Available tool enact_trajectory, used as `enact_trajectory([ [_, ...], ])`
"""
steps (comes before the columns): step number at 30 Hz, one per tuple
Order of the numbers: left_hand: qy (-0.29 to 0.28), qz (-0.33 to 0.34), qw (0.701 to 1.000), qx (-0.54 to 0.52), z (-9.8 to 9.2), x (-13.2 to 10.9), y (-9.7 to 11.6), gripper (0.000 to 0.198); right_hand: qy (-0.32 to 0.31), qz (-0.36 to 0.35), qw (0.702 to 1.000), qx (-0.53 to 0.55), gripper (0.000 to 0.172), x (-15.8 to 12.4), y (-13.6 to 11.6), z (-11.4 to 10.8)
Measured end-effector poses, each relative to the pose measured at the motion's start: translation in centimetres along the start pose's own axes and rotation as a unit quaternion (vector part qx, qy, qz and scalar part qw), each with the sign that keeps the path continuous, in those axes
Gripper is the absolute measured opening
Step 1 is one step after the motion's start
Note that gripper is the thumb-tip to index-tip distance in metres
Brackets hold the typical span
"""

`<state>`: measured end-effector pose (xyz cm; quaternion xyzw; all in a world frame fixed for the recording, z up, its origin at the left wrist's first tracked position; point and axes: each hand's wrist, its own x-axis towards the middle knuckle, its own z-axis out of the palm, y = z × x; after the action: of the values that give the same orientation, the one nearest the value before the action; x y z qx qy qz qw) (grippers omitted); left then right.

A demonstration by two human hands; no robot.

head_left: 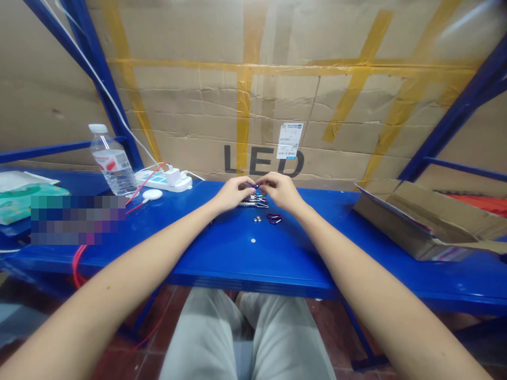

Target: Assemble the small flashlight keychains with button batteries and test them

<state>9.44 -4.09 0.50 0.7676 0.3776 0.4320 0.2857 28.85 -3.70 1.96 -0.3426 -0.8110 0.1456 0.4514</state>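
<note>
My left hand [233,193] and my right hand [279,190] meet over the blue table, fingers closed in a pinch. Between their fingertips is a small dark purple piece [257,186], too small to name. Just under the hands lies a row of shiny metal items [260,202], partly hidden by the fingers. Nearer to me are a few small round silvery pieces [257,218] like button cells, and beside them a purple carabiner-shaped clip [274,218]. A single pale disc [253,240] rests closer to the front edge.
Left of my arms stand a water bottle [113,163], a white power strip [166,180], a round white charger [152,195] and a green packet [27,200]. On the right is an open cardboard box [400,227]. A cardboard wall [190,116] rises behind the blue table [237,264].
</note>
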Motion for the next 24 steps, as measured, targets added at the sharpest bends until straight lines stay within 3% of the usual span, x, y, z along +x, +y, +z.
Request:
enact_trajectory([
  [4,-0.024,0.003,0.999,0.032,-0.2,-0.2,0.3,0.017,-0.016,0.069,0.994,0.082,0.015,0.1,0.0,0.0],
  [9,0.0,0.059,0.99,0.128,-0.3,-0.5,1.2,0.011,-0.084,0.138,0.978,0.136,0.006,0.0,-0.1,-0.2],
  [11,0.003,0.068,0.984,0.164,-0.2,-0.5,1.6,0.012,-0.115,0.12,0.981,0.103,0.014,-0.1,-0.1,-0.5],
  [15,-0.028,0.066,0.968,0.241,0.0,-0.5,2.0,0.033,-0.134,0.017,0.991,-0.021,0.019,-0.3,-0.3,-1.2],
  [19,-0.039,0.068,0.96,0.267,0.1,-0.5,2.0,0.027,-0.146,-0.035,0.984,-0.097,0.023,-0.4,-0.6,-1.5],
  [24,-0.04,0.087,0.963,0.253,0.2,-0.9,2.4,0.018,-0.148,-0.032,0.985,-0.085,0.023,-0.5,-0.7,-1.6],
])
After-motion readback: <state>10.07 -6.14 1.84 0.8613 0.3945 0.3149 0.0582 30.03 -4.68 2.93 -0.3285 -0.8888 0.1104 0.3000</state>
